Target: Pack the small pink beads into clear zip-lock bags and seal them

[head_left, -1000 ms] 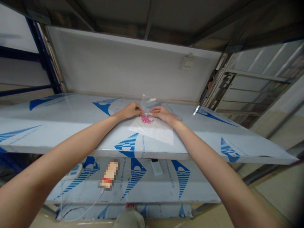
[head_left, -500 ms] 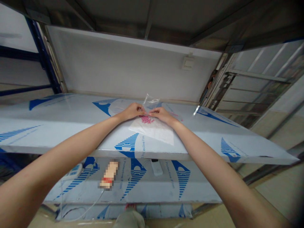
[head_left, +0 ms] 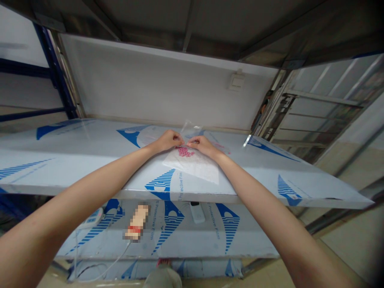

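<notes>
My left hand [head_left: 170, 141] and my right hand [head_left: 201, 144] meet over the upper shelf, fingertips close together. Each pinches the clear plastic bag [head_left: 192, 127], whose loose end sticks up behind the fingers. Just below the fingertips a cluster of small pink beads [head_left: 186, 152] lies in a heap. I cannot tell whether these beads are inside the bag or on top of the sheet. Beneath them a thin whitish sheet [head_left: 201, 170] is spread flat towards the shelf's front edge. A few more pink pieces [head_left: 223, 148] show behind my right wrist, in what seems to be clear plastic.
The upper shelf [head_left: 90, 160] wears blue-printed protective film. On the lower shelf [head_left: 192, 240] are a blurred-out phone-like object [head_left: 138, 222] with a white cable, a white device [head_left: 197, 213] and a power strip [head_left: 94, 217]. A metal shelf [head_left: 186, 24] hangs overhead.
Both hands stay almost in place, the fingertips shifting only slightly. The bag's upright end has sunk a little lower. The beads' heap looks nearly the same.
</notes>
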### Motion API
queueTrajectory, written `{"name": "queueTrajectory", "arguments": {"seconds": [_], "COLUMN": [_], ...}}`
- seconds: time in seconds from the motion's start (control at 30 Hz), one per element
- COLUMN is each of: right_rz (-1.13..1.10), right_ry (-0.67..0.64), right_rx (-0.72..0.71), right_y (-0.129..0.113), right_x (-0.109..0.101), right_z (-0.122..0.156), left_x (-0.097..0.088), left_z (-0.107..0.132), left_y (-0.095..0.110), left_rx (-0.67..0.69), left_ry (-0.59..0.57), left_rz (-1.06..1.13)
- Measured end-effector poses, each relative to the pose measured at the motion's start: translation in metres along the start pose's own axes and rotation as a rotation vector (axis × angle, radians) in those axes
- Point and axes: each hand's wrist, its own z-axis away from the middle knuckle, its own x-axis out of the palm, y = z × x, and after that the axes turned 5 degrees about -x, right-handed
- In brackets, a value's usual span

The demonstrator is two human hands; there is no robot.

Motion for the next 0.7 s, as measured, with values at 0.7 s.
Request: {"name": "queueTrajectory", "arguments": {"seconds": [0.7], "right_rz": [0.736], "right_ry": [0.22], "right_rx": [0.64], "right_y": [0.005], "right_x": [-0.044], "right_z": [0.027], "left_x": [-0.063], "left_z": [0.027], "left_y": [-0.03], "left_rx": [-0.513], "left_ry": [0.61], "left_rz": [-0.923]}}
